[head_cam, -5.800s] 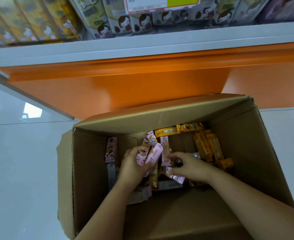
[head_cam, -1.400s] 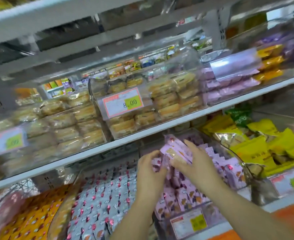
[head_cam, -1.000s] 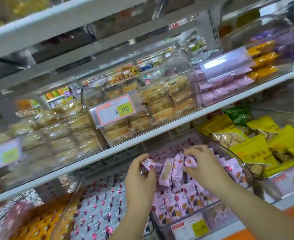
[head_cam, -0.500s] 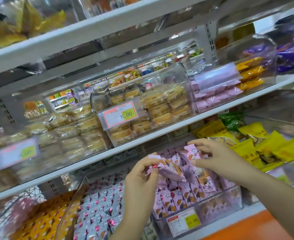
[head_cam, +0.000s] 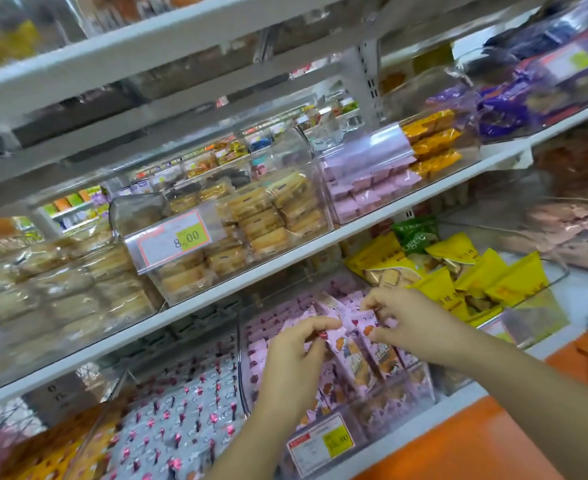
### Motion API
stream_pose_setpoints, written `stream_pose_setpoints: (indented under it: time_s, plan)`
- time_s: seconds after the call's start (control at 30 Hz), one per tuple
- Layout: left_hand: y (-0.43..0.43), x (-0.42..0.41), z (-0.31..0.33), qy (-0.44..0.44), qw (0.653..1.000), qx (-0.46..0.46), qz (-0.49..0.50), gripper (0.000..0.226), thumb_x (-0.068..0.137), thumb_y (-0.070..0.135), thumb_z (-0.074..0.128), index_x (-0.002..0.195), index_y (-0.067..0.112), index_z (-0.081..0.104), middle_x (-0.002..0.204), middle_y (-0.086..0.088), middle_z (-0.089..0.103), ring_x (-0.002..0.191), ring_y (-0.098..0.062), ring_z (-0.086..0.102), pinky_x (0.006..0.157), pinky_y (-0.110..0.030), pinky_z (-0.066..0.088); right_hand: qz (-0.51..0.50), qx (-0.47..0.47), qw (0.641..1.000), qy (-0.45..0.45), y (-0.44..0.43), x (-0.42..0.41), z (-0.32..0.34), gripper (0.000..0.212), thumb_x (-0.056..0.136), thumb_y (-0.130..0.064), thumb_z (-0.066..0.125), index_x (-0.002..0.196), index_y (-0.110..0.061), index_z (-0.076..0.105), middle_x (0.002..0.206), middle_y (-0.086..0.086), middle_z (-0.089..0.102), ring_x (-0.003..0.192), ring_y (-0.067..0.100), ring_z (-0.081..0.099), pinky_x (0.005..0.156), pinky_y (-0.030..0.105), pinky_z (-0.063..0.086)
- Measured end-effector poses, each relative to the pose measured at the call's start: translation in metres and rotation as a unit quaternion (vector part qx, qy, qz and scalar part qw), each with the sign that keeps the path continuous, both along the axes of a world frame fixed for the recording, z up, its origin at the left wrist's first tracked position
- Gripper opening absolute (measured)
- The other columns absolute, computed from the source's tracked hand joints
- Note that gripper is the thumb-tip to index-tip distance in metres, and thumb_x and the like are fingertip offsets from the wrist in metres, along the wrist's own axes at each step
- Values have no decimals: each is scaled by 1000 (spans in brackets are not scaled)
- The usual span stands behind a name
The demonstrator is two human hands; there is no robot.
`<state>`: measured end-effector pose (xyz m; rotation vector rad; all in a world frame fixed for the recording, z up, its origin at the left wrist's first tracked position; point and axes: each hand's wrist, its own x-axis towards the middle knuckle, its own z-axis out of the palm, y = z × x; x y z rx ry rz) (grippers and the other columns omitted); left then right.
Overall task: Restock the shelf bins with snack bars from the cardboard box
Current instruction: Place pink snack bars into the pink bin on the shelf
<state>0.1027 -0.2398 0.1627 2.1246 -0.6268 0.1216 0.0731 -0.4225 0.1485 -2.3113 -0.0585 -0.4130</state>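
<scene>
Both my hands reach into a clear plastic shelf bin (head_cam: 420, 382) full of pink snack bars (head_cam: 356, 363) on the lowest shelf. My left hand (head_cam: 292, 362) pinches the end of a pink bar between thumb and curled fingers. My right hand (head_cam: 407, 320) has its fingers curled on the tops of several pink bars that stand upright in the bin. The cardboard box is out of view.
A bin of grey-and-pink bars (head_cam: 175, 424) sits left of the pink one, yellow snack bags (head_cam: 465, 278) to its right. The white shelf (head_cam: 285, 261) above carries clear bins of cakes (head_cam: 251, 220). An orange shelf base (head_cam: 476, 445) runs along the bottom right.
Since the box frame, my hands carried pink bars up to the shelf bin. Over the last second they lowered the bars into the bin and drew closer together.
</scene>
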Motion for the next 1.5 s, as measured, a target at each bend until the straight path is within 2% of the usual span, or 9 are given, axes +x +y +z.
stream_pose_setpoints:
  time_s: [0.23,0.37,0.47,0.63,0.8,1.03,1.2,1.37,1.5]
  plan:
    - [-18,19,-11,-13,1000,19,9,35,96,12,49,100,43,65,87,23,67,57,-24,56,55,-30,47,-18,-126,991,32,-7,1,-8,31,91,-22,62,121,-24,57,129,-6,57,117,13,52,94,31,44]
    - [-20,22,-11,-41,996,65,-48,31,88,26,65,117,37,60,112,31,53,93,14,52,87,-9,42,-41,-197,979,22,-8,0,-7,32,92,-26,60,123,-25,56,127,-4,57,118,16,48,93,34,43]
    - [-25,21,-11,-96,991,63,-70,31,89,17,66,113,36,59,105,39,46,99,25,44,83,0,39,-44,-208,977,19,-8,1,-7,34,91,-29,61,125,-25,56,127,-3,56,118,16,48,94,35,44]
    - [-23,19,-43,-75,989,104,-79,39,88,14,67,99,48,50,107,31,48,97,4,52,83,-13,45,-54,-207,977,23,-8,0,-9,32,90,-30,63,121,-25,58,121,0,60,110,19,54,86,33,47]
    - [-24,18,-53,-135,971,185,-73,25,88,21,65,111,30,59,112,20,51,99,3,49,91,-24,44,-65,-255,964,41,-4,1,-11,31,93,-29,57,124,-24,55,114,4,62,108,25,54,80,28,40]
    - [16,33,-28,-186,971,137,55,29,89,44,58,118,40,57,120,28,46,103,2,53,92,-27,47,-69,-195,977,-53,13,3,0,34,94,-42,51,128,-35,52,131,-13,52,121,11,46,100,30,29]
    - [27,43,-33,-125,944,279,124,58,79,68,55,129,40,46,132,19,37,120,-8,43,101,-32,39,-71,-261,962,43,37,33,-1,39,99,-45,39,137,-36,43,152,3,26,133,25,38,112,41,21]
    - [28,47,-31,-198,923,291,156,46,86,58,54,129,40,49,129,18,46,123,-9,42,106,-31,32,-90,-297,941,135,47,57,-4,41,101,-46,30,136,-34,47,141,6,48,137,30,29,114,50,15]
    - [34,48,-31,-276,913,278,116,37,60,35,86,93,36,69,93,16,64,85,-11,64,86,-36,48,-135,-254,958,12,48,56,-5,33,98,-35,45,130,-38,48,119,3,62,123,28,43,102,41,31]
